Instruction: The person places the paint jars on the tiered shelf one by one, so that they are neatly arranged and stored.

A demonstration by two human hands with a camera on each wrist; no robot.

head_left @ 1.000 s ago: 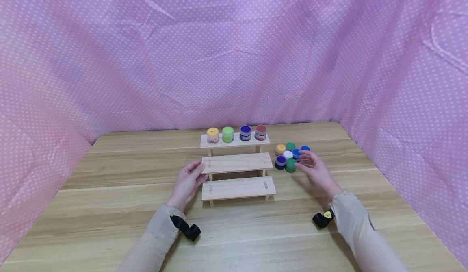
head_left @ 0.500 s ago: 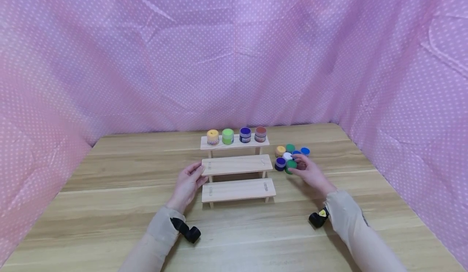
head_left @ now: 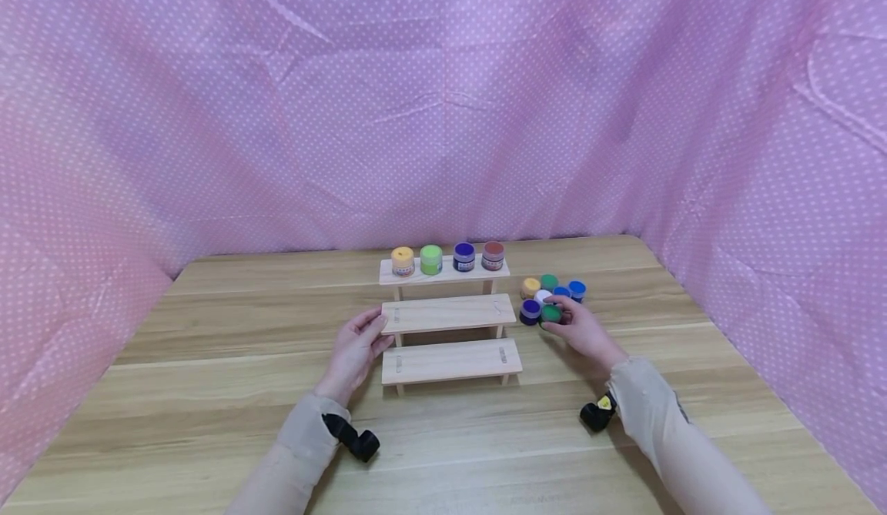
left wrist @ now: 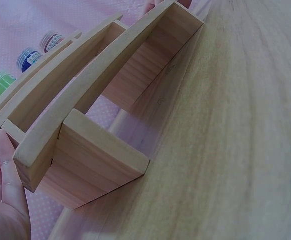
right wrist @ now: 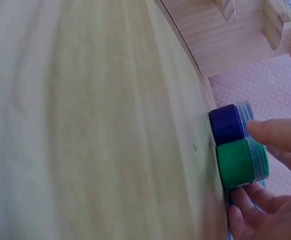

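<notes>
A three-step wooden display stand stands at the middle of the table. My left hand grips the left end of its middle step, thumb on top; in the left wrist view its fingers show at that end. To the right, my right hand holds a green paint jar, thumb on one side and fingers curled at the other. A dark blue jar sits against it, on the table. Behind these are a white-lidded jar, a yellow jar and more green and blue ones.
On the stand's top step stand a yellow jar, a light green jar, a dark blue jar and a brown-red jar. A pink dotted curtain hangs behind and beside the wooden table.
My right hand has moved left and closed its fingers and thumb around the green paint jar. My left hand has kept its grip on the stand.
</notes>
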